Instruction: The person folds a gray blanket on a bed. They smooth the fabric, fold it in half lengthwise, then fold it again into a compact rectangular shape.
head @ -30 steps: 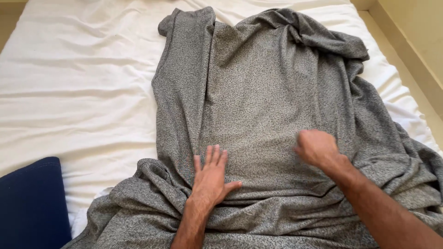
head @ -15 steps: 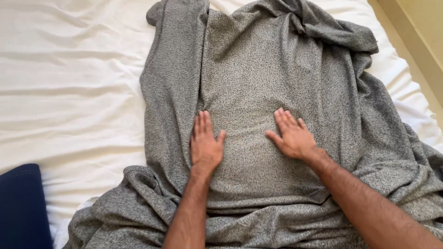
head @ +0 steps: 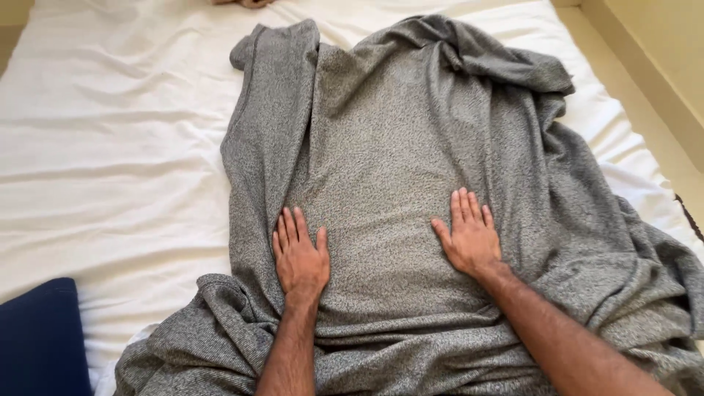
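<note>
**Two flat hands on a grey blanket over a white bed**

At the lower left corner lies a dark blue cushion (head: 40,337) on the white bed sheet (head: 110,147), which is creased in long folds. The grey knit blanket (head: 389,147) covers the middle of the bed, bunched at its edges. The left hand (head: 299,253) presses on it palm down, fingers loosely spread; the right hand (head: 469,235) lies flat likewise, just beside a ridge of folds. A yellowish wall (head: 660,44) borders the bed at right.

The grey blanket (head: 411,169) is a soft, matt knitted cloth with a heathered, slightly rough weave. Beneath it, the white bedsheet (head: 110,161) is smooth, faintly creased cotton-like cloth. The navy cushion (head: 37,337) looks matt fabric.
</note>
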